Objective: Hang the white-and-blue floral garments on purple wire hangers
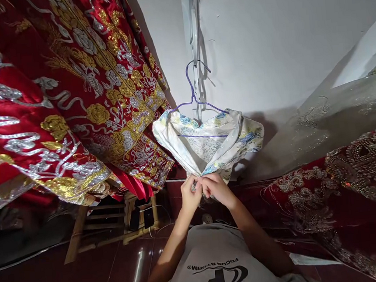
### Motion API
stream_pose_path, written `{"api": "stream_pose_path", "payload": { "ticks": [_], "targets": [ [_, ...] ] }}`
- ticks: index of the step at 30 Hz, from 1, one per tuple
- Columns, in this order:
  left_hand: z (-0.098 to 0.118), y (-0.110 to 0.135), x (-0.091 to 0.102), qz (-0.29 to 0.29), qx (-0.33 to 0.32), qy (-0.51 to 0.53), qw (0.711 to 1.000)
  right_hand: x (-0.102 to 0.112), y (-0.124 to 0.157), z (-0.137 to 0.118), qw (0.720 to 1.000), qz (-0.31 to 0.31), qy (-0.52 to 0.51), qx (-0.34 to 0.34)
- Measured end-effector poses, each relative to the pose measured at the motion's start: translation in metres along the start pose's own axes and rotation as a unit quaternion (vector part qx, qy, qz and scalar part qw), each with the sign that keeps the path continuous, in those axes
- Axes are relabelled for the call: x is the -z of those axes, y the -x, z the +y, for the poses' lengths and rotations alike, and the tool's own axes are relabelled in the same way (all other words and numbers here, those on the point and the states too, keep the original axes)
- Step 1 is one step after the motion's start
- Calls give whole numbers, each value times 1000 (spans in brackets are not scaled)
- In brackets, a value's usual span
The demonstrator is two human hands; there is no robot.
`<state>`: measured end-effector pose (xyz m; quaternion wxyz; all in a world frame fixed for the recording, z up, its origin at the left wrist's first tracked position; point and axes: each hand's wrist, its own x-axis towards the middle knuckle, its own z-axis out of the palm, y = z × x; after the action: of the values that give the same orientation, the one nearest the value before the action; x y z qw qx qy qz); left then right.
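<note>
A white shirt with blue and yellow floral print (248,136) hangs on a thin purple hanger (193,97) in front of me. Its neckline gapes in a V, and the hanger's lower bar shows inside. At the bottom of the V, my left hand (191,189) pinches one front edge of the shirt. Close against it, my right hand (216,187) has its fingers bent on the other front edge. Both hands touch where the two edges meet. Any button or fastening there is too small or hidden to make out.
A white metal upright (193,31) on the wall bears the hanger. Red garments with gold and silver embroidery (96,114) hang at left, above a bamboo stool (116,226). A beaded dark red gown (337,189) and a sheer sequinned fabric (342,101) are at right.
</note>
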<state>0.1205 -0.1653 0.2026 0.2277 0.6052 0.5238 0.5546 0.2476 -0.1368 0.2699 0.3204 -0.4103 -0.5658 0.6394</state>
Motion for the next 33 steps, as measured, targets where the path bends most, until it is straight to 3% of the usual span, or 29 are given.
{"api": "stream_pose_path", "payload": {
  "ticks": [4,9,13,15,17,22,26,28,30,33],
  "targets": [
    [-2,-9,-1,-29,-35,-7,999,17,-21,-50,996,49,-48,52],
    [-14,-12,-12,-86,-47,-26,995,26,-67,-116,982,106,-57,144],
    [-28,-20,-15,-165,-41,-45,984,22,-85,-138,972,132,-60,185],
    [-28,-34,-8,-200,-24,-42,979,20,-83,-138,967,143,-54,202],
    [-16,-56,7,-193,-21,-15,981,18,-77,-134,965,154,-50,208],
    [56,-134,54,-9,-137,39,990,4,-62,-121,965,167,-54,197],
    [99,-179,72,-77,-224,-81,968,-5,-62,-116,956,168,-38,238],
    [106,-187,76,-108,-244,-123,956,-5,-69,-110,957,168,-18,237],
    [105,-192,82,-95,-253,-134,953,-2,-78,-99,960,176,12,219],
    [86,-200,100,31,-231,-87,969,2,-89,-71,965,197,55,165]
  ]
}}
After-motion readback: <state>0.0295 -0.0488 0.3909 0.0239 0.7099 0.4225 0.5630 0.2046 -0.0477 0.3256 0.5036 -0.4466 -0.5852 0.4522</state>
